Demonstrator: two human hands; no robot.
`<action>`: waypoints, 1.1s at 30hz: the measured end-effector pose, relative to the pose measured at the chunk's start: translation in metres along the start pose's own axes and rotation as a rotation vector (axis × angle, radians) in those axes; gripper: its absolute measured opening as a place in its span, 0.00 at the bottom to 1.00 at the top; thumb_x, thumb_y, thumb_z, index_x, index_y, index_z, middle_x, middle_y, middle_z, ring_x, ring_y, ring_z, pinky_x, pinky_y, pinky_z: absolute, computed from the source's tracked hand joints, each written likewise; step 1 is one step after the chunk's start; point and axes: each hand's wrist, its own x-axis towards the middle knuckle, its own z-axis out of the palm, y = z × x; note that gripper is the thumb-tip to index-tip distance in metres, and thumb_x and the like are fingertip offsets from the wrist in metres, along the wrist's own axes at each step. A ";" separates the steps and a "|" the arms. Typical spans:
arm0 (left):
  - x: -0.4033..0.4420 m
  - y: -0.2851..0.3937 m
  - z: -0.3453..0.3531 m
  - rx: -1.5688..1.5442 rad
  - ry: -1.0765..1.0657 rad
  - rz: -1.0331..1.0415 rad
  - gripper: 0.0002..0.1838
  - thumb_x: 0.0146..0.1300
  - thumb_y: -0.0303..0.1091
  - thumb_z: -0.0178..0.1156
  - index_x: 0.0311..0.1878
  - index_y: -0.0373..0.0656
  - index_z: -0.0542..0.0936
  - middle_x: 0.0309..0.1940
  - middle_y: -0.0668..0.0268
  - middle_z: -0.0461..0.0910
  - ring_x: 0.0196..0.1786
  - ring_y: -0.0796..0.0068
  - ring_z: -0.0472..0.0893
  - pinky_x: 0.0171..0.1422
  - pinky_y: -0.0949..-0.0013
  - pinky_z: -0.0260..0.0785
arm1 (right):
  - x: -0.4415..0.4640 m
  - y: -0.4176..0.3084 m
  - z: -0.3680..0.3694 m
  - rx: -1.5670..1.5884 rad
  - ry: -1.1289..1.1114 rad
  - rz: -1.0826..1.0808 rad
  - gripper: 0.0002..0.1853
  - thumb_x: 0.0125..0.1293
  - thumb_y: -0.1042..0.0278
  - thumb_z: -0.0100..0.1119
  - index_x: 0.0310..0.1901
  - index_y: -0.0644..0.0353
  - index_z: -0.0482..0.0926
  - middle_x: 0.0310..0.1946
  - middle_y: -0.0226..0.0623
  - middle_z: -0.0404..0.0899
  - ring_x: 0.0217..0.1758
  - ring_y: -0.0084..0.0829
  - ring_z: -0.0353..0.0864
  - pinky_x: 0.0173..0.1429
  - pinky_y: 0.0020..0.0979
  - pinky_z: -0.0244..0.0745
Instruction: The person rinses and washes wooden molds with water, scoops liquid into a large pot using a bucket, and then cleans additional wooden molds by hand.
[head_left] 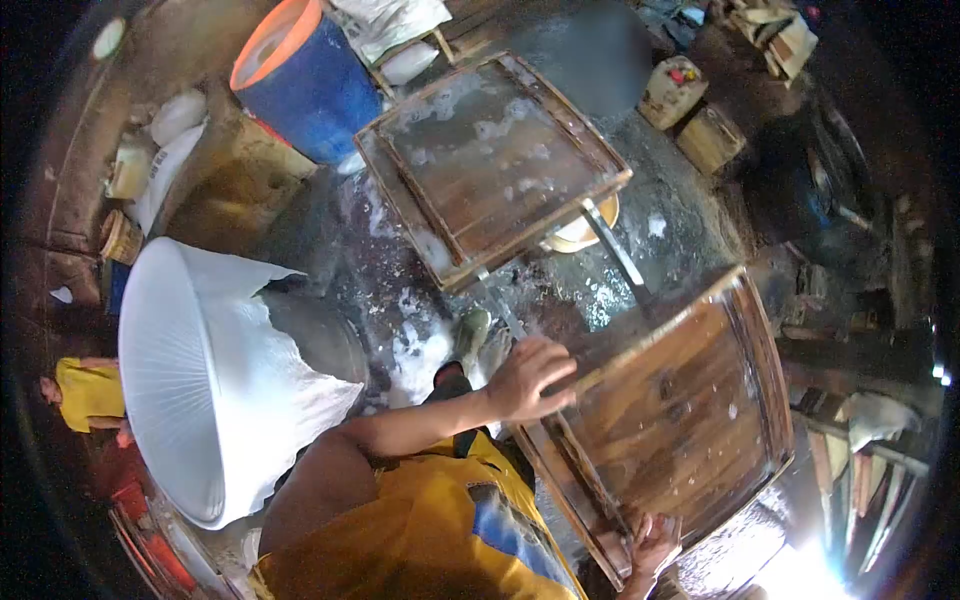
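Note:
My left hand (530, 380) is closed over the upper left corner of a brown wooden tray (670, 400) with raised edges. My right hand (652, 545) grips the same tray at its lower corner, with its fingers curled over the rim. The tray looks wet and bare, with a few white specks on its boards. In front of me a second wooden tray (500, 150) rests on two metal bars (615, 245), with wet white patches on its surface. Part of a light round container (580, 232) shows beneath that second tray.
A large drum lined with white cloth (165, 380) stands close on my left. A blue barrel with an orange rim (320, 95) is farther off. Jerrycans (672, 92) stand at the back. The wet floor (420, 350) has white splashes. Another person in yellow (90, 392) is far left.

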 end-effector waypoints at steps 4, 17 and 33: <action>0.014 -0.111 -0.044 -0.014 0.368 -0.485 0.27 0.50 0.32 0.67 0.55 0.38 0.72 0.54 0.53 0.69 0.59 0.54 0.68 0.64 0.52 0.58 | 0.105 -0.102 0.003 0.040 0.100 -0.093 0.09 0.61 0.69 0.59 0.33 0.68 0.75 0.31 0.51 0.74 0.35 0.54 0.73 0.40 0.45 0.70; -0.073 -0.321 -0.018 -0.834 0.707 -1.500 0.28 0.46 0.27 0.65 0.54 0.36 0.70 0.42 0.61 0.77 0.45 0.66 0.77 0.50 0.63 0.70 | 0.593 -0.173 0.241 0.619 -0.110 0.021 0.32 0.61 0.65 0.58 0.66 0.63 0.63 0.63 0.48 0.66 0.69 0.42 0.62 0.70 0.39 0.57; -0.061 -0.323 -0.059 -0.973 0.432 -1.430 0.33 0.46 0.23 0.60 0.59 0.39 0.65 0.45 0.64 0.75 0.49 0.71 0.75 0.54 0.65 0.69 | 0.692 -0.045 0.340 0.769 -0.268 0.128 0.25 0.66 0.45 0.55 0.47 0.63 0.78 0.34 0.37 0.77 0.36 0.31 0.75 0.40 0.29 0.71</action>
